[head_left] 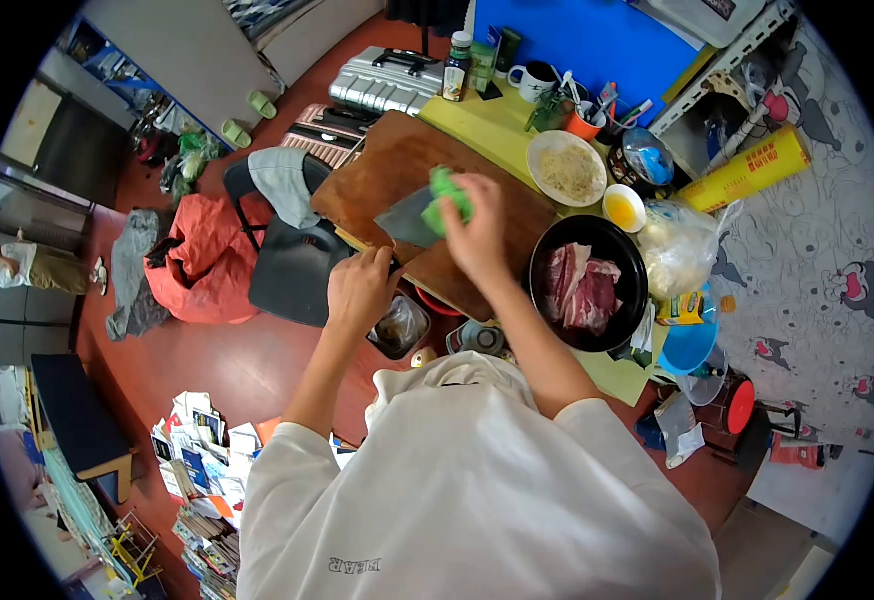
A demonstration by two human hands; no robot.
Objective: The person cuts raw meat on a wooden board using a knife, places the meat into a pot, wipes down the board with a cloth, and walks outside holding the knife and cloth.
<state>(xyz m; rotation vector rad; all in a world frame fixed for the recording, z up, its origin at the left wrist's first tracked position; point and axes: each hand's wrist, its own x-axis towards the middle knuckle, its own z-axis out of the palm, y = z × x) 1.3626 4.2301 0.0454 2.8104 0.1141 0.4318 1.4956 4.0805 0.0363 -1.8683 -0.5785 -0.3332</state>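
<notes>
My left hand point(360, 288) is closed round the dark handle of a cleaver at the near edge of a wooden cutting board point(377, 160). The broad grey cleaver blade point(407, 219) extends over the board. In my right hand point(478, 226) is a bunched green cloth point(447, 188), pressed against the blade's far end and hiding part of it. To the right of my right forearm sits a black pan point(547, 325) with large pieces of raw red meat point(584, 290).
Beyond the pan stand a bowl of pale shreds point(570, 168), a small bowl of yellow liquid point(621, 208) and a plastic bag point(677, 248). A black chair point(297, 265) is left of the board. Another person point(42, 267) stands at far left.
</notes>
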